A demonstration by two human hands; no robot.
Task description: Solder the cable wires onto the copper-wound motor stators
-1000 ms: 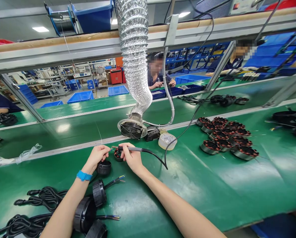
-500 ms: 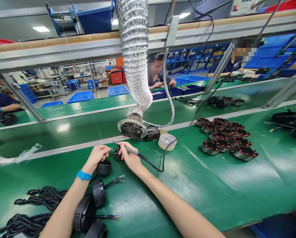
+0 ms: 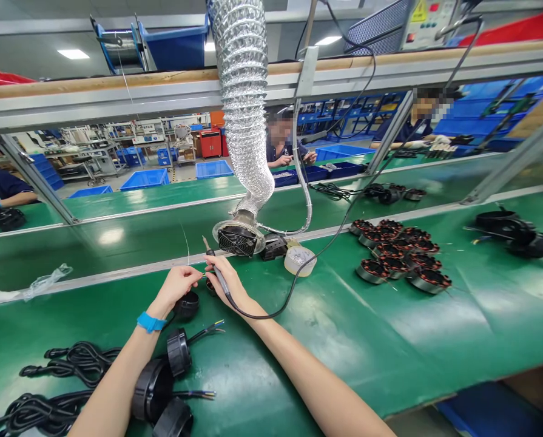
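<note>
My left hand (image 3: 179, 285), with a blue band at the wrist, is closed in a pinch on thin wire ends (image 3: 203, 277). A fine solder wire (image 3: 188, 246) comes down to its fingers. My right hand (image 3: 229, 282) is closed round a soldering iron (image 3: 221, 279), whose tip points up and away. Its thumb and fingertips come close to the left fingertips at the wire ends. Mostly hidden behind the right hand is a small copper-wound stator (image 3: 210, 285). Below the left hand sits a round black housing (image 3: 187, 306).
Black housings (image 3: 153, 388) with cables (image 3: 82, 361) lie front left. Several stators (image 3: 396, 255) stand at right. A fume fan (image 3: 238, 240) hangs from a foil duct (image 3: 244, 91) beside a round translucent container (image 3: 300, 261). People (image 3: 283, 145) sit across the bench.
My right hand has turned the soldering iron more upright, its tip lifted away, and brought its fingers nearer the left hand's wire ends. The left hand keeps its pinch. The view has shifted slightly.
</note>
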